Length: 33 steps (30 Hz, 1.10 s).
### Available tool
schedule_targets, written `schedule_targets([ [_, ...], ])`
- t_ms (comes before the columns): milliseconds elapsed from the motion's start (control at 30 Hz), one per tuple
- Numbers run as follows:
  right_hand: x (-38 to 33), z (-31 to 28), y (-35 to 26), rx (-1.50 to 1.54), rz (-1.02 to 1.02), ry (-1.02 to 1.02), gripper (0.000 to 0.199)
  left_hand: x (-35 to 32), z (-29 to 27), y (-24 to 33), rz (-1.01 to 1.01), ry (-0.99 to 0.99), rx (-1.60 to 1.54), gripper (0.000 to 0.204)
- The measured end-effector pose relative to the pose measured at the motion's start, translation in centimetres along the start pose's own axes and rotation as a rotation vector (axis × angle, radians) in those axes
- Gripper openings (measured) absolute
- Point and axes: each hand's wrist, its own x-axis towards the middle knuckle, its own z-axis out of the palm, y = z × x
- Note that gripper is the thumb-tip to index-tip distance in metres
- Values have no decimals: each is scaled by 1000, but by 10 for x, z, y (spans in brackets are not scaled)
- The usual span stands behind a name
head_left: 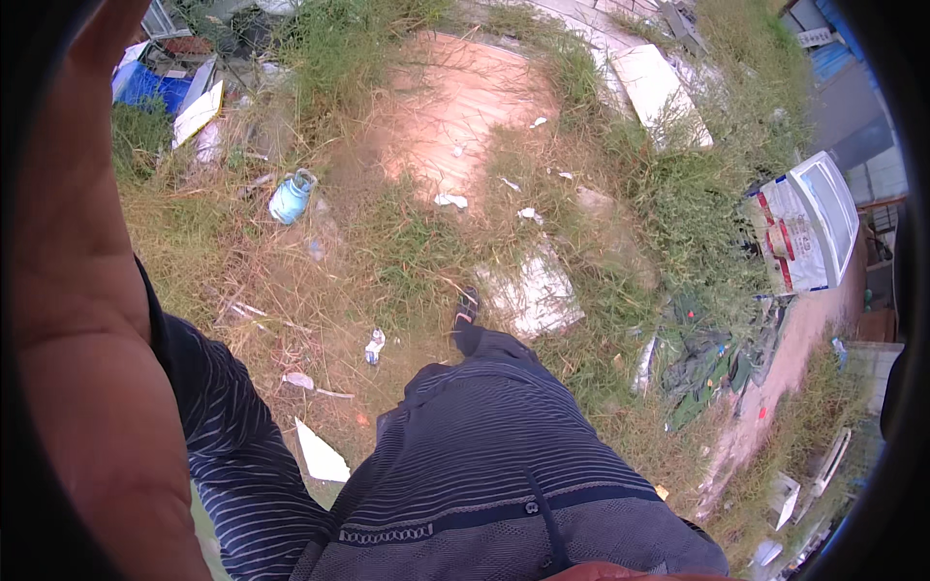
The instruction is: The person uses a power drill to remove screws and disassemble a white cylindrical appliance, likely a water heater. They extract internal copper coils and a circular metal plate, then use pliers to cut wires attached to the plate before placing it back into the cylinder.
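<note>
My bare left arm (82, 290) rises along the left rim of the view. Only a sliver of my left hand (114, 24) shows at the top left corner, and its fingers are cut off by the dark rim, so I cannot see whether it holds anything. My right hand is out of view. Below me, my dark striped clothing (494, 416) fills the lower middle, and one foot in a dark shoe (468, 305) stands on the grass. A light blue gas cylinder (291, 198) lies tilted in the dry grass ahead to the left.
A worn white board (536, 292) lies just right of my foot. Reddish boarding (460, 102) lies ahead, with a pale panel (663, 97) farther right. A white cabinet with a glass lid (809, 225) stands at right, near a dark green heap (712, 358). A white shard (320, 453) lies near left.
</note>
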Motion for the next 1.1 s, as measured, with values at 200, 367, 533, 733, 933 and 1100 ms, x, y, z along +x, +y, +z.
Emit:
schedule_targets([
  [200,49,-93,-124,197,249,32,56,231,79,-124,170,-236,116,79],
  [367,205,-295,-294,352,65,293,44,254,153,-379,-930,-93,-174,37],
  [533,293,-409,-404,314,169,272,46,282,217,-604,-1290,-353,-198,31],
  [733,346,-447,-460,222,431,-194,69,488,345,-638,-903,-669,186,37],
  [933,519,-586,-553,258,339,-84,63,651,429,-746,-870,-773,208,44],
  [1100,715,-792,-630,290,245,131,59,712,480,-897,-1169,-858,182,48],
])
